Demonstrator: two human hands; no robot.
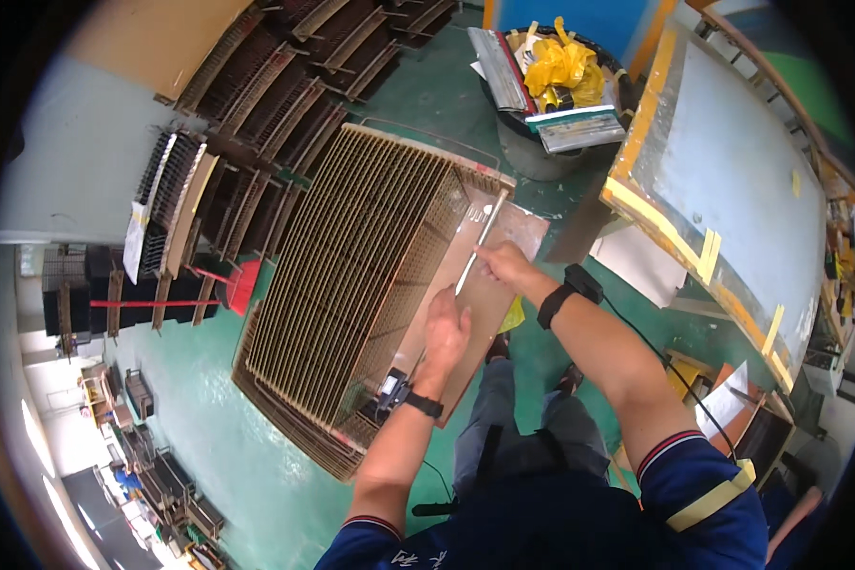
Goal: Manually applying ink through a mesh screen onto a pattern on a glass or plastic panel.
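A long, slim silver metal strip point(484, 228) slants across a brown board point(527, 230). My right hand point(507, 264) is closed around it, with the fingers pinched on its middle. Lower down, my left hand point(446, 328) curls at the strip's lower end, the thumb raised a little; its fingertips are partly hidden. A thin line seems to carry on below that hand, but I cannot tell whether it is the same strip. The board lies against the side of a wire drying rack point(351, 256) made of many parallel brownish rods.
Stacked racks point(256, 104) fill the upper left, near a red object point(243, 287). A dark bin point(532, 157) holds squeegees and yellow plastic. At right leans a large taped screen frame point(731, 171). Green floor point(285, 494) surrounds the rack.
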